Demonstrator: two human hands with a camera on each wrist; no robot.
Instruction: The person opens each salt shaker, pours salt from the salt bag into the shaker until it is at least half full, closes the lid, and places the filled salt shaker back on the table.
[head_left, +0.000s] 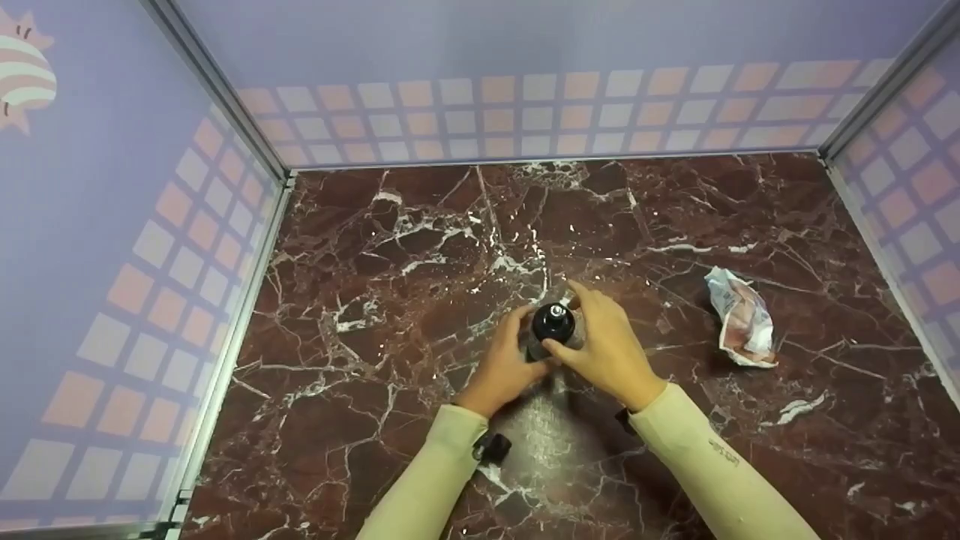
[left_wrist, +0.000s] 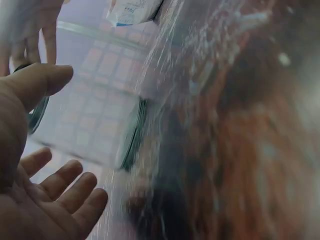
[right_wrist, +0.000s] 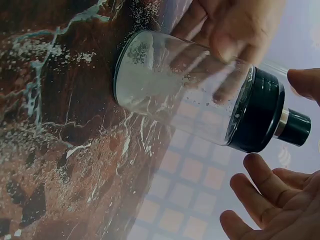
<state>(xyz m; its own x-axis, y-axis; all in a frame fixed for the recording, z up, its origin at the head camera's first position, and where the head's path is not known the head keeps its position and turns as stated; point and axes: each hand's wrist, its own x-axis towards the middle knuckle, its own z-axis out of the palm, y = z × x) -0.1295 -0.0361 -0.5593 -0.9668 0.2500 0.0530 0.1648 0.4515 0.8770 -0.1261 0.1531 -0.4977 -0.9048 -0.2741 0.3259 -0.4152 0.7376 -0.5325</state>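
A clear glass jar (right_wrist: 155, 85) stands upright on the table, with whitish grains in its bottom. Its black lid (head_left: 553, 321) has a silver-ringed knob on top. My left hand (head_left: 504, 360) is at the jar's left side, its fingers spread and loosely bent around the glass in the left wrist view. On the other side is my right hand (head_left: 606, 337), with thumb and fingers apart close about the lid. A gap shows between the right fingertips and the lid in the right wrist view.
White grains (right_wrist: 52, 52) are scattered over the dark red marbled tabletop (head_left: 420, 450). A crumpled plastic packet (head_left: 741, 319) lies to the right of the hands. Tile-patterned panels (head_left: 480, 116) wall in the back, left and right sides.
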